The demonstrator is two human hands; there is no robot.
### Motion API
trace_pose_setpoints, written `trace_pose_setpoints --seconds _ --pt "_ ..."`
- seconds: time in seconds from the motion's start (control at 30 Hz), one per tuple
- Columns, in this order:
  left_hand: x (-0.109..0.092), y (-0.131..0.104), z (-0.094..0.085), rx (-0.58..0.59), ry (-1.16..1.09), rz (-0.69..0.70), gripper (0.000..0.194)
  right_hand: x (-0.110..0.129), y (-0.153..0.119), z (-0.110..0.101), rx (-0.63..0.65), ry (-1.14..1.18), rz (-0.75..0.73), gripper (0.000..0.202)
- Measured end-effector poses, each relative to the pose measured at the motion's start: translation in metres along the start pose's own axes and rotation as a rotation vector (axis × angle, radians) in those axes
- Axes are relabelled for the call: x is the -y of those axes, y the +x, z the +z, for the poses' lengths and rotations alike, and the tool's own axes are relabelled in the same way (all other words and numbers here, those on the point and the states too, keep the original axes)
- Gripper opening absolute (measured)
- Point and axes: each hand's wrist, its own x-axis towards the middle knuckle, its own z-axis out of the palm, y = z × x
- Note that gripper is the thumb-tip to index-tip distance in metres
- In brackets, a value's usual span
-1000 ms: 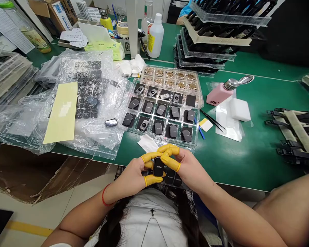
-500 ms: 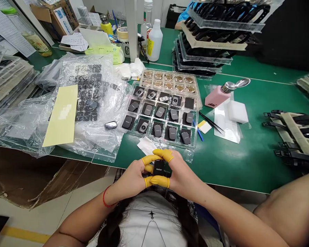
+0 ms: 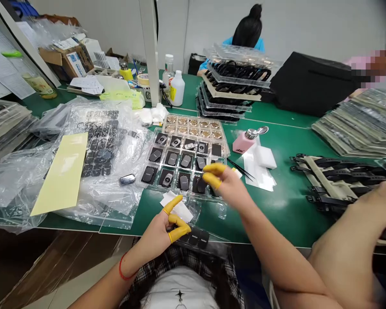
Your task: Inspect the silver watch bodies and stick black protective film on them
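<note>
two hands had parted since a moment earlier, when both clasped one small black watch body together. right hand (image 3: 227,186) had reached out over the clear compartment tray (image 3: 167,165) on the green worktop (image 3: 276,210), its capped fingers (image 3: 212,180) pinching the black watch body (image 3: 200,185) above the near row. left hand (image 3: 162,227) stayed near the edge, fingers curled, touching a strip of black pieces (image 3: 197,237).
</note>
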Motion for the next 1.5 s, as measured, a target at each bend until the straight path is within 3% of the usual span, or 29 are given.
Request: trace_pose_setpoints --seconds 0.07,0.13,0.27,0.47,0.6,0.73,0.87,0.97,1.07,1.23,1.33,1.43,1.5 --pt "0.002 0.002 -0.002 0.002 0.004 0.004 0.075 -0.016 0.039 -0.023 -0.296 -0.278 -0.006 0.029" --pt "0.002 0.003 -0.004 0.012 0.013 -0.008 0.066 -0.033 0.073 -0.041 -0.351 -0.377 0.005 0.029" --pt "0.003 0.004 -0.005 0.019 0.015 0.007 0.058 -0.051 0.108 -0.048 -0.317 -0.55 -0.034 0.026" --pt "0.005 0.006 -0.006 0.031 -0.015 0.033 0.06 -0.048 0.121 -0.016 -0.198 -0.659 -0.176 0.024" --pt "0.007 0.007 -0.006 0.031 -0.03 0.039 0.059 -0.052 0.124 -0.008 -0.162 -0.636 -0.199 0.022" --pt "0.007 0.007 -0.007 0.023 -0.015 0.051 0.053 -0.042 0.101 -0.008 -0.201 -0.584 -0.204 0.027" --pt "0.008 0.007 -0.008 0.005 -0.089 0.064 0.051 -0.008 0.037 0.009 -0.18 -0.496 -0.281 0.031" --pt "0.008 0.005 -0.005 0.055 -0.18 0.115 0.063 0.015 -0.02 0.032 0.133 -0.31 -0.528 0.017" --pt "0.005 0.003 -0.002 0.103 -0.23 0.149 0.057 0.02 -0.056 0.047 0.316 -0.249 -0.555 0.018" --pt "0.0 -0.002 -0.001 0.113 -0.236 0.118 0.054 0.012 -0.065 0.046 0.33 -0.207 -0.508 0.01" --pt "0.001 -0.002 -0.002 0.141 -0.244 0.099 0.057 0.014 -0.064 0.043 0.34 -0.215 -0.51 0.015" --pt "0.0 -0.002 -0.001 0.128 -0.192 0.078 0.049 0.016 -0.064 0.04 0.395 -0.202 -0.482 0.017" --pt "0.0 -0.004 -0.001 0.135 -0.159 0.049 0.045 0.013 -0.061 0.036 0.321 -0.143 -0.405 0.014"
